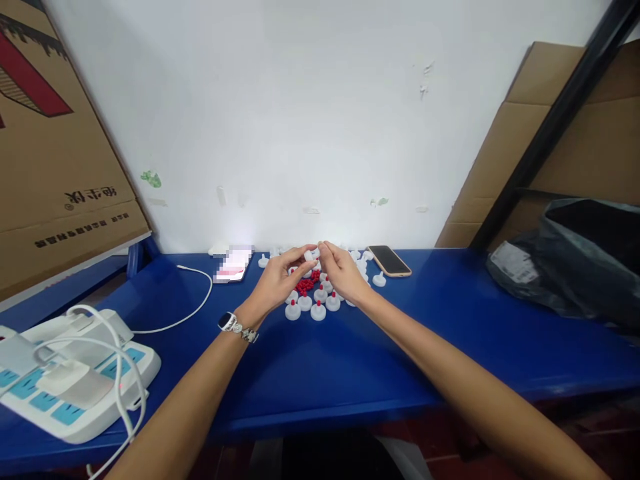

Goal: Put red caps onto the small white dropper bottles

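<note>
My left hand (281,279) and my right hand (343,272) meet above the blue table (320,373), fingertips pinching one small white plastic cap (311,254) between them. Below the hands lies a pile of tiny red pieces (307,284). Several white caps with red tips (318,309) stand in a cluster in front of that pile. More plain white caps (379,279) lie scattered behind and to the right. A watch sits on my left wrist.
A phone (389,260) lies right of the caps; another phone (231,270) with a white cable lies left. A white charging station (65,380) sits at the near left. Cardboard boxes (50,147) stand left and right, and a dark plastic bag (575,260) sits at the right.
</note>
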The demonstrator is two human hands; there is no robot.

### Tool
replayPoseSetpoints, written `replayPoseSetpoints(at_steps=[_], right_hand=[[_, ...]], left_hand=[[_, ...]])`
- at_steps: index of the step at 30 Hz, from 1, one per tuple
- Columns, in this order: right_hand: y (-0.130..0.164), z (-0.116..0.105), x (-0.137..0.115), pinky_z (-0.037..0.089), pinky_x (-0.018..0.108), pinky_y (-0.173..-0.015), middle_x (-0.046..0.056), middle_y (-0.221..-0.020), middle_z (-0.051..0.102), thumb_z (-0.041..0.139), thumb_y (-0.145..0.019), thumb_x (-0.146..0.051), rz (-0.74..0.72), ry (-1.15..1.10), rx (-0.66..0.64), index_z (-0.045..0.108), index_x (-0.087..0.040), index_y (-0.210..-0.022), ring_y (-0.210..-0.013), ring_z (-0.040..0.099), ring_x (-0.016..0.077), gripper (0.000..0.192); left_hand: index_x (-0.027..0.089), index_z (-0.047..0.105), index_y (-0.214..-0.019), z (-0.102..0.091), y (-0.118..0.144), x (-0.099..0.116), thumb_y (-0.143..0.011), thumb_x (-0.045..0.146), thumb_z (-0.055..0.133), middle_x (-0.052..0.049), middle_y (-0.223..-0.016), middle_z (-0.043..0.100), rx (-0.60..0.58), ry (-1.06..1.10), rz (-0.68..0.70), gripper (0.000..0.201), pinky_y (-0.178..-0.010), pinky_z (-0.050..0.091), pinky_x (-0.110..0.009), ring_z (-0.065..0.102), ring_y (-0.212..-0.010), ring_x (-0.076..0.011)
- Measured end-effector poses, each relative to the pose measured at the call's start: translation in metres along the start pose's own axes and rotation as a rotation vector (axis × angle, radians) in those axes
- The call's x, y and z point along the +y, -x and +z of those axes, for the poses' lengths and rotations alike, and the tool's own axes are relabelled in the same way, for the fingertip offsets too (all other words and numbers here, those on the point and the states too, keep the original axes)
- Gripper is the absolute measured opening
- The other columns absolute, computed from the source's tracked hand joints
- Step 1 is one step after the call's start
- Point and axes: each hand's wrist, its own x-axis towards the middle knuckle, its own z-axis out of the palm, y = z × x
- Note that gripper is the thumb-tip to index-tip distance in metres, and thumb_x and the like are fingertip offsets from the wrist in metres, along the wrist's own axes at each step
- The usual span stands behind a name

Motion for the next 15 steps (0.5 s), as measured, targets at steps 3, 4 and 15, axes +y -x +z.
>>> replayPoseSetpoints(at_steps=[3, 4, 15], right_hand=[[-0.003, 0.000, -0.001, 0.033, 0.027, -0.058, -0.004, -0.060, 0.036, 0.033, -0.097, -0.061, 0.020, -0.063, 0.009, 0.039, -0.023, -0.072, -0.059, 0.039, 0.0132, 0.046], [-0.005, 0.000, -0.001, 0.033, 0.027, -0.057, -0.004, -0.060, 0.036, 0.033, -0.097, -0.061, 0.025, -0.069, 0.013, 0.040, -0.023, -0.072, -0.058, 0.039, 0.0130, 0.046], [0.001, -0.012, 0.020, 0.040, 0.028, -0.069, 0.004, -0.082, 0.068, 0.053, -0.092, -0.036, -0.021, 0.319, -0.162, 0.069, -0.018, -0.082, -0.071, 0.056, 0.0151, 0.025]], left_hand=[[0.019, 0.061, -0.132, -0.001, -0.002, 0.004, -0.093, 0.045, 0.055, -0.009, -0.108, 0.070, 0.015, -0.040, 0.035, 0.047, -0.089, 0.051, -0.035, 0.063, -0.093, -0.0202], [0.020, 0.061, -0.132, -0.003, -0.002, 0.004, -0.093, 0.045, 0.056, -0.009, -0.106, 0.070, 0.013, -0.056, 0.042, 0.047, -0.087, 0.051, -0.034, 0.063, -0.091, -0.0195], [0.020, 0.072, -0.095, -0.033, -0.001, -0.023, -0.092, 0.049, 0.052, -0.005, -0.088, 0.072, -0.086, -0.346, -0.087, 0.036, -0.069, 0.047, -0.030, 0.063, -0.080, -0.0193]])
